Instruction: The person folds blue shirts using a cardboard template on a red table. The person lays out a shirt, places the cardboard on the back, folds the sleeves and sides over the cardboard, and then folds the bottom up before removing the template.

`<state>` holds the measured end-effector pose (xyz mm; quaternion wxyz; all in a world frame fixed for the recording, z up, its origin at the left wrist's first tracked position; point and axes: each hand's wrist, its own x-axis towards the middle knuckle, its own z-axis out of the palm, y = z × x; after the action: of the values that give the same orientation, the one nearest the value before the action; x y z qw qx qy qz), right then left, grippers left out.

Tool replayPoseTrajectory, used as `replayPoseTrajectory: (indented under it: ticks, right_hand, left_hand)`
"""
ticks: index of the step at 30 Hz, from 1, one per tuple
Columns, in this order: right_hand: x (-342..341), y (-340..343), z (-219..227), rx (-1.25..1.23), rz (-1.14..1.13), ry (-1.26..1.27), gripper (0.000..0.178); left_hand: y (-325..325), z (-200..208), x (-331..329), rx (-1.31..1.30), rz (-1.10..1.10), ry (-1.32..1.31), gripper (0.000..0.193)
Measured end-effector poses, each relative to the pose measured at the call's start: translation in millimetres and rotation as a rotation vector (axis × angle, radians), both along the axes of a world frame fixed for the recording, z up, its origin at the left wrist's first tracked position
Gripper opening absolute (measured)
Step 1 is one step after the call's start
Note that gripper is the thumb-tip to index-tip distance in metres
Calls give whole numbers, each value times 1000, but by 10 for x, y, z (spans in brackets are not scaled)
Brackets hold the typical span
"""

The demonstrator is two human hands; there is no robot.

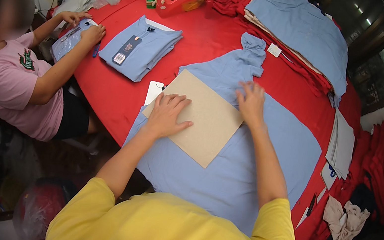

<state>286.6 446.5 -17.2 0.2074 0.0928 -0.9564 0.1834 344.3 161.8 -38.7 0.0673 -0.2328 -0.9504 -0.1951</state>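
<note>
A light blue garment (282,149) lies spread on the red-covered table in front of me, one sleeve stretched toward the far side. On top of it rests a tan cardboard sheet (206,122), set at a slant. My left hand (168,116) lies on the cardboard's left part with fingers spread. At the cardboard's right corner is my right hand (252,103), fingers apart, touching the blue cloth by the sleeve. A white tag (153,93) sticks out beside the cardboard's left edge.
Folded blue garments (138,48) with a dark tag lie at left. A co-worker's hands (84,25) handle a plastic-wrapped garment. Farther off stand a red tape dispenser (180,3) and a blue garment pile (301,32). Grey sheets (341,143) and a pointed tool (307,211) lie at right.
</note>
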Motion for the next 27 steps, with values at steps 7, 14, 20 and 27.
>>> replayPoseTrajectory:
  ticks: [7,14,20,27]
  right_hand:
    - [-876,166,13,0,-270,-163,34]
    - [172,-640,1420,-258,605,-559,28]
    - [-142,-860,-56,-118,429,-243,51]
    - [366,-1283,-251,52,521,-314,59]
  left_hand:
    - [28,-70,5,33,4,135,70]
    - [-65,-106,52,-6,43,99,66]
    - [-88,-298,-91,-5,17,135,72]
    - [-63,-231,-47,183,-22,256,77]
